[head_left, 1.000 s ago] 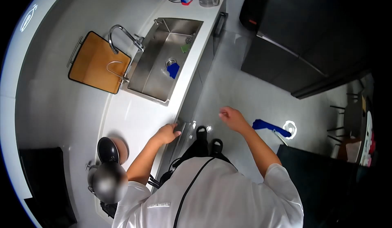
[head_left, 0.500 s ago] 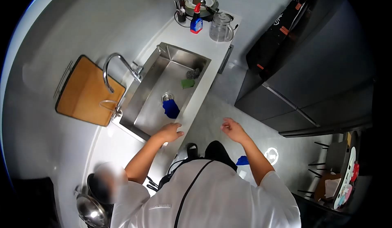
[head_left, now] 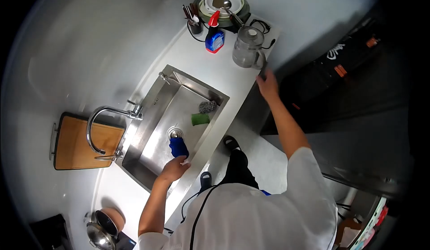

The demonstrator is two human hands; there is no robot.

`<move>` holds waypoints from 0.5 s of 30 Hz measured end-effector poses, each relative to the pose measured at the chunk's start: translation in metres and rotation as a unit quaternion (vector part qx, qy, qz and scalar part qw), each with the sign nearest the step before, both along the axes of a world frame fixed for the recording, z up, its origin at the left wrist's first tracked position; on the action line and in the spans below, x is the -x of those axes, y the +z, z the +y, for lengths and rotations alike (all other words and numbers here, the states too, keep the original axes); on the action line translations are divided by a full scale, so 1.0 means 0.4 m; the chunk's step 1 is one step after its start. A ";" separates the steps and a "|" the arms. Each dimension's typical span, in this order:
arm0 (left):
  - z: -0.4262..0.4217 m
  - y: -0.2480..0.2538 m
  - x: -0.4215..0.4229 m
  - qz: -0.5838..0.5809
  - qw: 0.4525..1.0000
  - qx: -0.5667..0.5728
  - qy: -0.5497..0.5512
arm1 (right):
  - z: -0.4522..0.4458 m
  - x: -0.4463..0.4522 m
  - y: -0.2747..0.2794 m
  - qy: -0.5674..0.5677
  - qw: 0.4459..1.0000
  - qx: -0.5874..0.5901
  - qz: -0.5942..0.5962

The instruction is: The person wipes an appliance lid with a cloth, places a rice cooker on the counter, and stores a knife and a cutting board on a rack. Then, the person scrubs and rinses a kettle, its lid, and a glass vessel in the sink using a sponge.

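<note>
My left hand [head_left: 175, 169] is over the front edge of the steel sink [head_left: 154, 140], close to a crumpled blue cloth [head_left: 178, 147] beside the drain. Its fingers are partly stretched and hold nothing that I can see; whether they touch the cloth is unclear. Stretched out at the far right, my right hand [head_left: 268, 85] is by the counter's front edge, just below the handle of a lidded glass jug [head_left: 247, 51]. Its fingers are apart and slightly blurred, with nothing in them. A green scouring pad [head_left: 200, 119] and a steel wool scrubber [head_left: 207, 107] lie in the sink.
A spray bottle [head_left: 215, 37], a utensil holder [head_left: 195, 26] and stacked plates [head_left: 207, 15] stand at the counter's far end. Behind the sink are a curved faucet [head_left: 92, 129] and a leaning cutting board [head_left: 80, 142]. A pot [head_left: 110, 221] sits at lower left.
I have stepped along the counter towards the jug. My right hand has reached forward to near its handle. My left hand has moved a little along the sink's edge, nearer the blue cloth.
</note>
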State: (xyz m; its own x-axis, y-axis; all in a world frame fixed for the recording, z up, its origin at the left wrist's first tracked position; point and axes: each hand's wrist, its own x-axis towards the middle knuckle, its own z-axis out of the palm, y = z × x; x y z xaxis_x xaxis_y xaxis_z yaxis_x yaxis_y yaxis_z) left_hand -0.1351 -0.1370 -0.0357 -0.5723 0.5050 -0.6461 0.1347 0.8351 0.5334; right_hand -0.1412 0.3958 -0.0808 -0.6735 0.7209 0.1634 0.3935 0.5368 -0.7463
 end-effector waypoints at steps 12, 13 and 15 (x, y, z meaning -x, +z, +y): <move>0.161 0.084 -0.018 -0.030 0.988 0.016 0.153 | 0.269 0.286 -0.135 -0.021 0.991 0.133 -0.016; 0.170 0.104 -0.022 -0.023 0.988 0.020 0.154 | 0.259 0.277 -0.137 -0.025 0.989 0.145 -0.007; 0.160 0.104 -0.034 -0.005 0.988 0.015 0.151 | 0.243 0.241 -0.140 -0.003 0.974 0.226 0.037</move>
State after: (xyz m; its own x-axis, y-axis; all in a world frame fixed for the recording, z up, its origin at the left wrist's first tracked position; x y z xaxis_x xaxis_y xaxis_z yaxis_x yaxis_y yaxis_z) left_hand -0.1214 -0.0729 0.0060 -0.6873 0.2929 -0.6647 -0.1277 0.8521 0.5076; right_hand -0.2378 0.4931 -0.1369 -0.6681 0.7339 -0.1227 0.3316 0.1460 -0.9320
